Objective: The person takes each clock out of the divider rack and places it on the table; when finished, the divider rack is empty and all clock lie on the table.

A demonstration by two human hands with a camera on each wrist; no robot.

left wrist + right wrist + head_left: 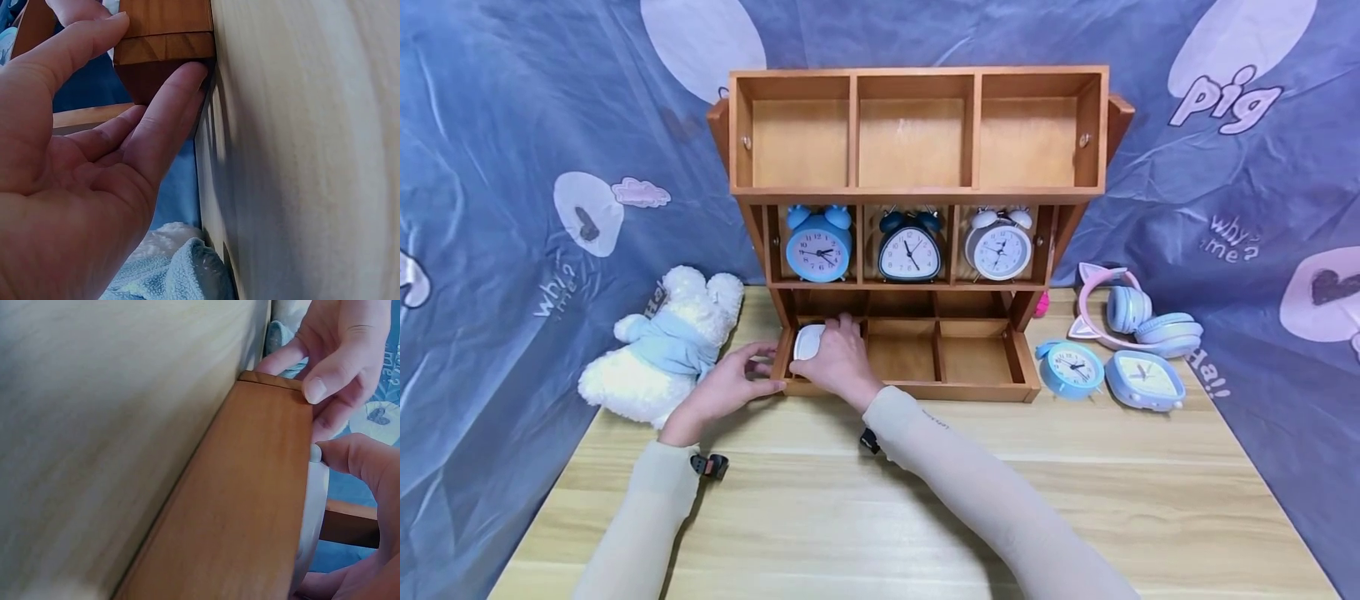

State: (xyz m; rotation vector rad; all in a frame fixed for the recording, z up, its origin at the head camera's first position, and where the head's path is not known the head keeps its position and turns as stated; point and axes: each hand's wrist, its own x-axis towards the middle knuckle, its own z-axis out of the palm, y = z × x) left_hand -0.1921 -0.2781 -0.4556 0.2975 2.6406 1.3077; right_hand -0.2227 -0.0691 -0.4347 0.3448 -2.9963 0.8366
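In the head view, my right hand (842, 358) reaches into the bottom row's left compartment and grips a white alarm clock (808, 342). The clock's pale side (315, 500) and a small knob show behind the front board in the right wrist view; my hand covers much of it. My left hand (735, 387) is at the left end of the wooden shelf (910, 391). Its thumb touches the board's upper edge and its straight fingers lie along the end, as the left wrist view shows.
The middle row holds a blue clock (818, 252), a dark clock (910, 252) and a white clock (1000, 250). Right of the shelf are a light-blue clock (1072, 368), a square clock (1145, 380) and headphones (1127, 312). A plush toy (662, 350) lies left, near my left hand.
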